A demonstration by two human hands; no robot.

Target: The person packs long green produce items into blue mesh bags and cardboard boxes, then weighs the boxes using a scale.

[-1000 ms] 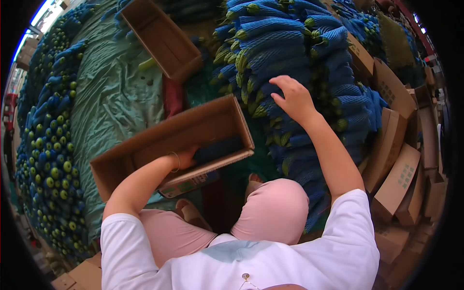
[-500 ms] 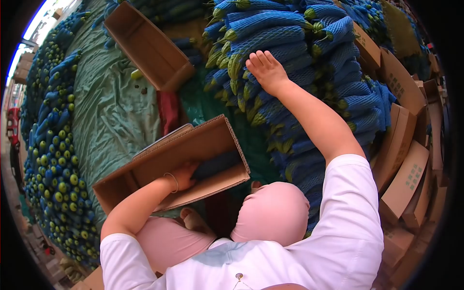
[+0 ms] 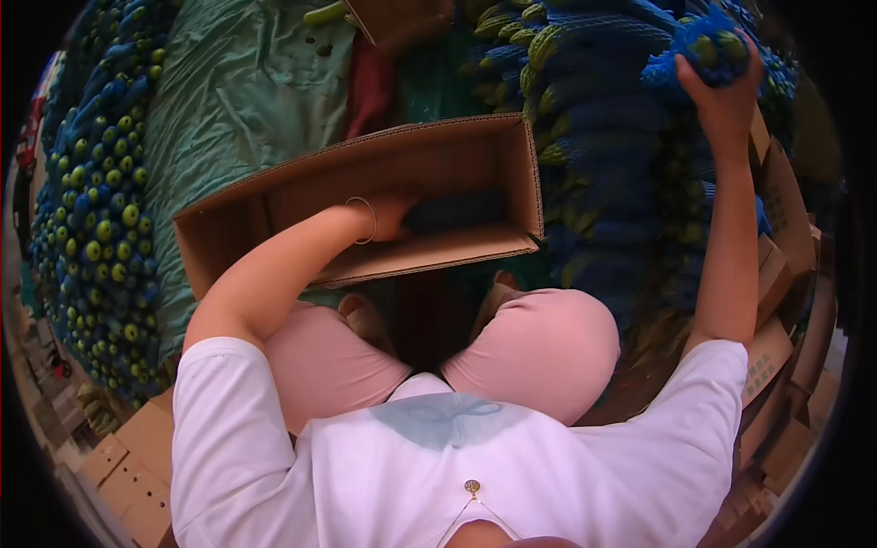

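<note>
My left hand (image 3: 393,216) reaches inside an open cardboard box (image 3: 356,266) in front of my knees. Its fingers, partly lost in shadow, close on the end of a dark blue-netted vegetable (image 3: 461,212) lying along the box floor. At upper right my right hand (image 3: 728,100) is raised, fingers curled around the end of a bunch of blue-netted green vegetables (image 3: 715,57). Under and left of that hand runs a stack of long vegetables in blue net sleeves (image 3: 612,137), green ends (image 3: 545,46) facing the box.
A second cardboard box (image 3: 399,23) lies at the top edge. Green cloth (image 3: 247,100) covers the ground, with a red cloth strip (image 3: 370,87) on it. More netted vegetables (image 3: 100,219) are piled at left. Cardboard boxes (image 3: 772,361) stand along the right side.
My right hand has moved from lying spread on the stack to the upper right, where it now grips netted vegetables. My left hand stays in the box. The view has shifted.
</note>
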